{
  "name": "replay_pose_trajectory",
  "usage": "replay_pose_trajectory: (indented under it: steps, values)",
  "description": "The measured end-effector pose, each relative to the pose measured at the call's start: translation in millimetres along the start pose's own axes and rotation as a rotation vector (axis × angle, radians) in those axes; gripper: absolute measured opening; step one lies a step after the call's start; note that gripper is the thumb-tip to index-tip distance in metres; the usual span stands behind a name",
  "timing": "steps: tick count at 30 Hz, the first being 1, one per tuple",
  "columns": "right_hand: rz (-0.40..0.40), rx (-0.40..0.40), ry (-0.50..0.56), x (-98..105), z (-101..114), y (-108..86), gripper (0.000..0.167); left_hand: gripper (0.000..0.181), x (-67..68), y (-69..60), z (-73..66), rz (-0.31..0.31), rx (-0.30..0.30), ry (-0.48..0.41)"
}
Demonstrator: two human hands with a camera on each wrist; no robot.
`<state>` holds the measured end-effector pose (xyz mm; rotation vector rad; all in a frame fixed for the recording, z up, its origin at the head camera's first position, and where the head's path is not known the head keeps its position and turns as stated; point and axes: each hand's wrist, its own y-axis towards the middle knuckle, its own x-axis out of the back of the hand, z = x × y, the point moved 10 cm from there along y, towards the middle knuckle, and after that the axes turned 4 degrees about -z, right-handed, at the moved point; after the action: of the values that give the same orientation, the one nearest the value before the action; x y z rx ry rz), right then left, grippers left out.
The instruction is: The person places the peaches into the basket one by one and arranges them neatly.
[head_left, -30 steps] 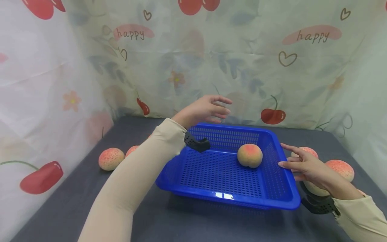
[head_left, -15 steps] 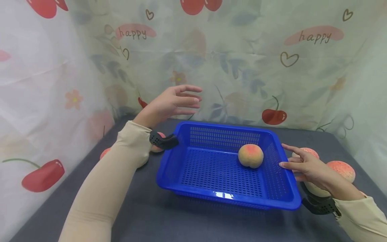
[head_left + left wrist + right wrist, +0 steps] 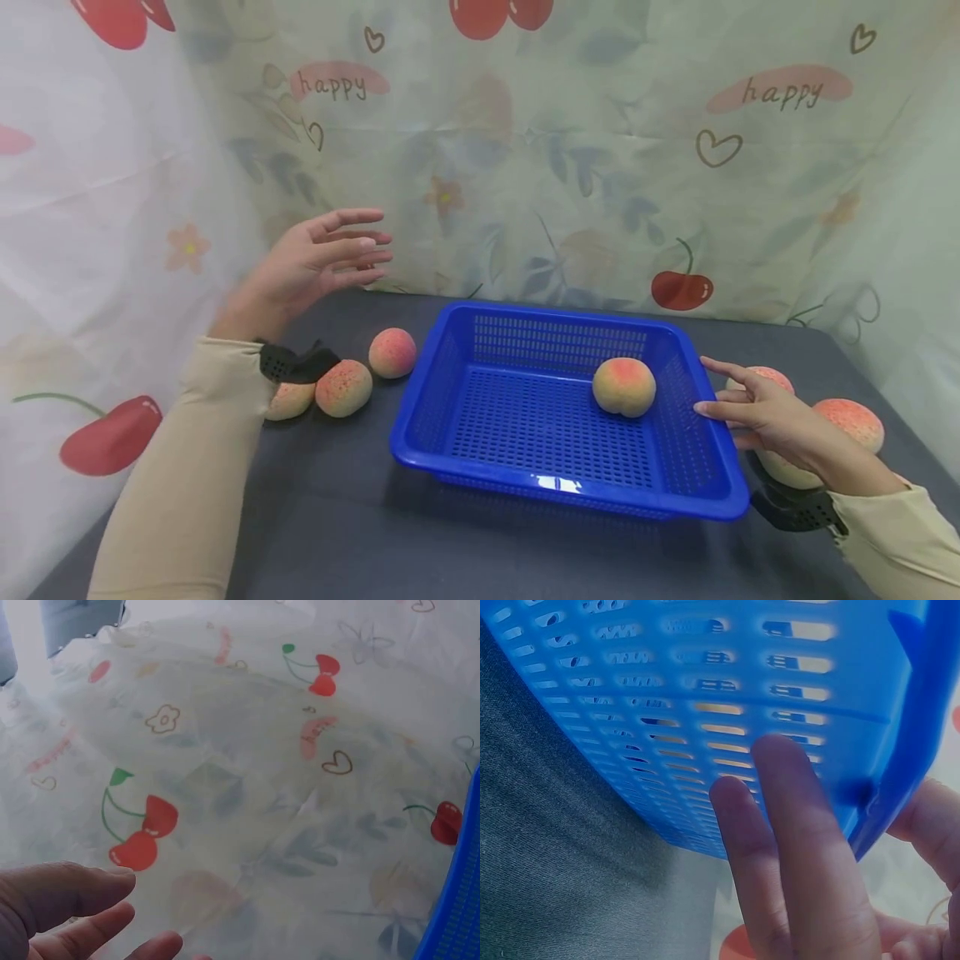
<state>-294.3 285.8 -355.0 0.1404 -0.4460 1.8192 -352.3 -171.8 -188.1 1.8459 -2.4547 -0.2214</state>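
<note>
The person's left hand (image 3: 322,254) is raised over the left side of the table, its fingers loosely extended and a little apart, with air between them and the fruit below. The left wrist view shows its thumb and fingertips against the printed sheet. The right hand (image 3: 772,421) pinches the right rim of a blue rectangular plastic basket (image 3: 540,433) with slotted walls and a perforated floor: the thumb lies over the rim on the inner side, while two fingers (image 3: 814,847) lie along the outer wall.

The basket sits at the middle of the table, slightly right of centre. Inside it, toward the right wall, one round yellow peach with a red-blushed top (image 3: 624,387) rests on the floor.

Left of the basket are three more peaches: a pink one (image 3: 392,352) just beside the wall, a speckled one (image 3: 344,390) nearer the person, and a pale one (image 3: 291,403) partly covered by the black perforated wrist mount (image 3: 296,363). More red-topped peaches (image 3: 851,423) lie around the right hand, which partly hides some of them.

Cream sleeves (image 3: 176,492) cover both forearms. Under everything lies a dark grey tabletop (image 3: 322,508); behind stands a pale sheet (image 3: 525,158) printed with cherries, hearts and "happy".
</note>
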Motion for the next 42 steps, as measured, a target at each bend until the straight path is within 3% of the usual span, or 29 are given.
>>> replay_pose_trajectory:
  steps: [5, 10, 17, 21, 28, 32, 35, 39, 42]
  values:
    - [0.014, -0.021, 0.035, 0.7, -0.9, 0.9, 0.09, 0.038, 29.3, -16.8, 2.6, -0.009, -0.017, -0.063]
    - [0.03, -0.025, 0.059, 0.5, -1.6, 1.3, 0.089, 0.036, 56.2, -29.7, 11.9, -0.015, -0.012, -0.07]
    - [0.036, -0.016, 0.064, -0.4, -2.0, 1.2, 0.089, 0.035, 91.0, -44.7, 26.1, -0.132, 0.004, -0.038]
    - [0.03, -0.015, 0.061, -0.6, -1.9, 1.6, 0.089, 0.035, 105.5, -54.5, 35.4, -0.137, 0.001, -0.071]
    - [0.008, -0.004, 0.026, 0.3, 0.1, 1.5, 0.09, 0.04, 128.8, -69.4, 59.9, -0.201, 0.017, 0.086]
    - [-0.005, 0.012, 0.004, 0.7, 1.9, 0.7, 0.09, 0.041, 140.7, -75.6, 74.4, -0.187, -0.008, 0.131]
    - [-0.007, 0.013, 0.002, 1.0, 2.8, 0.2, 0.09, 0.042, 152.3, -78.7, 85.4, -0.218, -0.005, 0.316]
    - [0.003, 0.007, 0.015, -0.4, 3.0, -0.7, 0.09, 0.051, 164.9, -80.7, 99.5, -0.25, 0.053, 0.566]
    - [0.007, 0.005, 0.025, -0.7, 3.5, -1.5, 0.091, 0.062, 168.3, -80.6, 110.1, -0.23, 0.111, 0.644]
